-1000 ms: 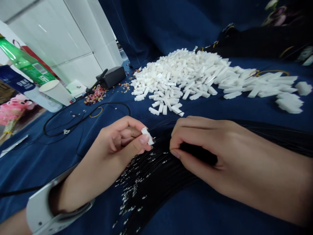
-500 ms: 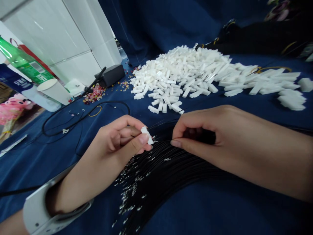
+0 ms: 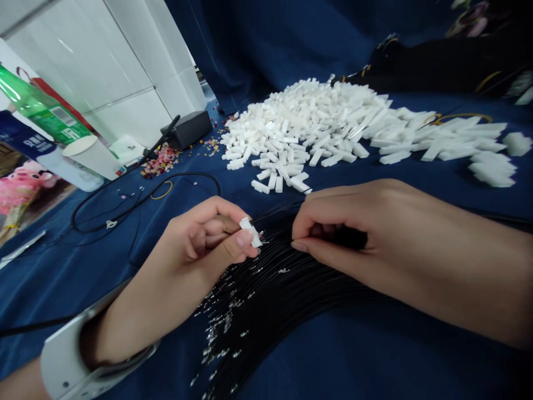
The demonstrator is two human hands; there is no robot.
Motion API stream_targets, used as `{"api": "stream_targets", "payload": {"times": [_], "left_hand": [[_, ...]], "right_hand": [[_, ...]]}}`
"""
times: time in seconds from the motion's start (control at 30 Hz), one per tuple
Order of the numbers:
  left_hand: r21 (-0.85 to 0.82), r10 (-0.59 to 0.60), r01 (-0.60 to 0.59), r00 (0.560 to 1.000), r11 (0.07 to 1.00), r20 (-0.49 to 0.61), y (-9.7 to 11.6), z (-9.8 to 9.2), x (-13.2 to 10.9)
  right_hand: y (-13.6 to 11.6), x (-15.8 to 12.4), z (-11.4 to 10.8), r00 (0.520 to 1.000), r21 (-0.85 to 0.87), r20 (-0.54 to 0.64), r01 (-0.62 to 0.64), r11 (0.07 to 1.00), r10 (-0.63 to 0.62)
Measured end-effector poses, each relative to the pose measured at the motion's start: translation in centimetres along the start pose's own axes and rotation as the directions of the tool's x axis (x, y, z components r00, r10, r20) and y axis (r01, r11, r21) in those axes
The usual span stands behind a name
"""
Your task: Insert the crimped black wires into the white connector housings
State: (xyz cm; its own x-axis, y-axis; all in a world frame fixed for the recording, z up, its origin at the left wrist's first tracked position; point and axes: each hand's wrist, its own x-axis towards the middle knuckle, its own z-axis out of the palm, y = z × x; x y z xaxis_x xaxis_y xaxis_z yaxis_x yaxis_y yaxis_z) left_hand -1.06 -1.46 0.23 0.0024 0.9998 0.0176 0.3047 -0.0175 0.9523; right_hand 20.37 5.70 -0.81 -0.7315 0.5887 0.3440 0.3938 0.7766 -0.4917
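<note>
Between thumb and fingertips, my left hand (image 3: 208,239) pinches a small white plastic piece (image 3: 250,232). To its right, my right hand (image 3: 353,222) has thumb and forefinger pressed together on a thin black wire, whose metal tip shows close to the white piece. Whether tip and piece touch cannot be made out. Under both hands lies a thick bundle of black wires (image 3: 283,311) with small silvery metal ends fanned out on its left side. A large heap of white pieces (image 3: 308,122) lies behind my hands on the blue cloth (image 3: 375,350).
At the left are a green bottle (image 3: 41,105), a blue and white bottle (image 3: 54,153), a paper cup (image 3: 94,158) and a pink plush thing (image 3: 23,186). A black box (image 3: 189,129) sits by scattered colourful bits (image 3: 160,160). A black cable (image 3: 125,211) loops over the cloth.
</note>
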Motion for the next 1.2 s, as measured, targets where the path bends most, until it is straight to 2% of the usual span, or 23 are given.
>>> {"api": "stream_targets", "payload": {"times": [0.1, 0.23, 0.4, 0.6, 0.7, 0.77, 0.87, 0.93, 1.07, 1.2], "left_hand": [[0.010, 0.004, -0.004, 1.000, 1.000, 0.003, -0.1, 0.1, 0.0], [0.028, 0.028, -0.028, 1.000, 0.999, 0.001, -0.3, 0.4, -0.3], [0.092, 0.047, -0.045, 0.999, 0.995, -0.020, -0.4, 0.7, -1.0], [0.164, 0.100, -0.088, 0.992, 0.983, -0.072, -0.1, 1.1, -1.3], [0.153, 0.124, -0.110, 0.988, 0.982, -0.088, 0.1, 1.3, -1.4], [0.170, 0.155, -0.135, 0.982, 0.976, -0.110, 0.1, 1.4, -1.5], [0.247, 0.215, -0.176, 0.966, 0.953, -0.142, 0.1, 1.5, -1.7], [0.296, 0.240, -0.190, 0.961, 0.936, -0.139, 0.0, 1.6, -1.8], [0.320, 0.229, -0.185, 0.968, 0.929, -0.104, -0.3, 1.5, -1.9], [0.299, 0.164, -0.129, 0.982, 0.945, -0.094, -0.3, 1.4, -2.0]], "right_hand": [[-0.2, 0.0, -0.1, 1.000, -0.023, 0.004, 0.007, 1.000, -0.007], [-0.5, -0.4, 0.3, 0.993, -0.009, -0.096, 0.070, 0.997, -0.071], [-0.8, -0.7, 0.9, 0.991, -0.015, -0.042, 0.123, 0.992, -0.123], [-0.7, -1.2, 1.7, 0.975, -0.004, -0.071, 0.212, 0.977, -0.212], [-1.0, -1.4, 1.8, 0.974, -0.003, -0.069, 0.214, 0.977, -0.214], [-1.1, -1.4, 1.8, 0.983, 0.024, -0.068, 0.175, 0.984, -0.173], [-1.1, -1.5, 1.6, 0.991, 0.059, -0.056, 0.125, 0.990, -0.121], [-1.1, -1.6, 1.6, 0.988, 0.048, -0.060, 0.148, 0.988, -0.145], [-1.0, -1.6, 1.7, 0.981, -0.011, -0.048, 0.185, 0.983, -0.186], [-1.0, -1.8, 1.8, 0.972, -0.038, -0.024, 0.235, 0.971, -0.236]]}}
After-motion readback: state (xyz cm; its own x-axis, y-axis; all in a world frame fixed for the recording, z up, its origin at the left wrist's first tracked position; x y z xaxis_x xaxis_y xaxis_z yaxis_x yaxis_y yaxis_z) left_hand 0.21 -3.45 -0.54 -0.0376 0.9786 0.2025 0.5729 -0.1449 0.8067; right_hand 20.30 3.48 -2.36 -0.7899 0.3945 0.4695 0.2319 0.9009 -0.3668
